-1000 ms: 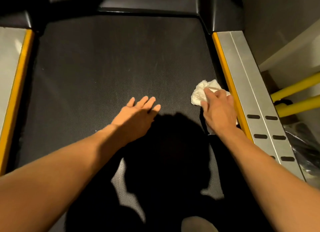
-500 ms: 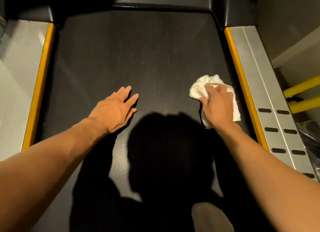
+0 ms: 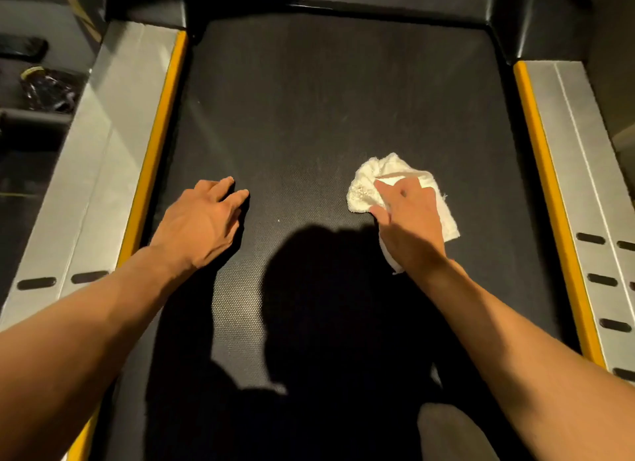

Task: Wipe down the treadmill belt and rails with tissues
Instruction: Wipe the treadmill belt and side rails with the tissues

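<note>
Between silver rails [image 3: 99, 171], right hand [image 3: 409, 223] presses tissue [image 3: 388, 178] (belt [image 3: 309, 110]).

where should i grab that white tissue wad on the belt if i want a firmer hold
Probably the bunched, thicker lobe of the tissue wad, pinched from above. The right hand only presses it flat on the belt; its thin trailing corner looks likely to tear.

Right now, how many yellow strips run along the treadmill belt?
2: the left yellow strip borders the belt beside the left hand; the right yellow strip runs along the opposite edge.
</note>
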Demonstrator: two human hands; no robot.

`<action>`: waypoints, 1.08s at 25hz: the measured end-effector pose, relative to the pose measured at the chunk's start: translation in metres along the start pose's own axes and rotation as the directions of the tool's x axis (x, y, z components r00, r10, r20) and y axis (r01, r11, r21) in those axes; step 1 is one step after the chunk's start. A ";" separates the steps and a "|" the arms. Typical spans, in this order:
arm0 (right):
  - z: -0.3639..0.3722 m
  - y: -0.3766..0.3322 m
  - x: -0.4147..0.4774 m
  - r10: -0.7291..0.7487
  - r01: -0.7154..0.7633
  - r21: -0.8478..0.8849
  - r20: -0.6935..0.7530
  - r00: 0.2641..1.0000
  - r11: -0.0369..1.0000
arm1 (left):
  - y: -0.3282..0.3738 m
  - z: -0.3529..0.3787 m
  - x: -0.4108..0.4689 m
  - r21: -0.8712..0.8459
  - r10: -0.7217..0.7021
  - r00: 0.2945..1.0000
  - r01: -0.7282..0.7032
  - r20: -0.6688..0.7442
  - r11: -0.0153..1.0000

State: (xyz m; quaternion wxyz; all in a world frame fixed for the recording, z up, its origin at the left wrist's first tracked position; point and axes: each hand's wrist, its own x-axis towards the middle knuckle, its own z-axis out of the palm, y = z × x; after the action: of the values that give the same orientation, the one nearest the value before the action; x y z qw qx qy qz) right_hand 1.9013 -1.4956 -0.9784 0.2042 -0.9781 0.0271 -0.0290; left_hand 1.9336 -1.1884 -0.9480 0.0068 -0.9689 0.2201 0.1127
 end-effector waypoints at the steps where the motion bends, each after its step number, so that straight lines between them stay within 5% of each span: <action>1: 0.004 -0.010 -0.008 -0.089 0.089 -0.032 0.018 0.996 0.995 | -0.004 0.000 -0.003 0.021 -0.014 1.000 0.014 -0.013 1.000; 4: 0.003 -0.001 -0.038 -0.263 0.276 -0.168 0.093 0.960 0.946 | -0.013 0.000 -0.015 0.085 -0.029 0.998 0.035 -0.062 0.996; 9: 0.006 0.005 -0.008 -0.142 0.136 -0.133 -0.035 0.989 0.982 | -0.036 0.000 -0.034 0.069 -0.138 0.986 0.145 -0.095 0.987; 16: 0.041 -0.064 -0.016 -0.434 0.448 -0.156 0.116 0.893 0.880 | -0.041 -0.004 -0.060 -0.088 -0.255 0.966 0.250 -0.047 0.964; 18: 0.036 -0.051 -0.028 -0.435 0.454 -0.085 0.177 0.883 0.887 | -0.042 -0.005 -0.066 -0.122 -0.301 0.953 0.295 -0.033 0.948; 23: 0.053 -0.080 -0.007 -0.322 0.318 -0.135 -0.009 0.947 0.938 | -0.043 -0.011 -0.078 -0.198 -0.341 0.939 0.328 -0.035 0.924; 27: 0.075 -0.109 -0.034 -0.619 0.606 -0.163 -0.048 0.784 0.779 | -0.049 -0.006 -0.079 -0.224 -0.333 0.943 0.326 0.006 0.919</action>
State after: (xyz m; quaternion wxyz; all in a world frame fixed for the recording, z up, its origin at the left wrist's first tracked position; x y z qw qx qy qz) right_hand 1.8771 -1.3636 -1.0049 0.1136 -0.9428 -0.2804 -0.1400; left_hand 1.8866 -1.1109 -0.9265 -0.0861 -0.9884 0.0402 0.1183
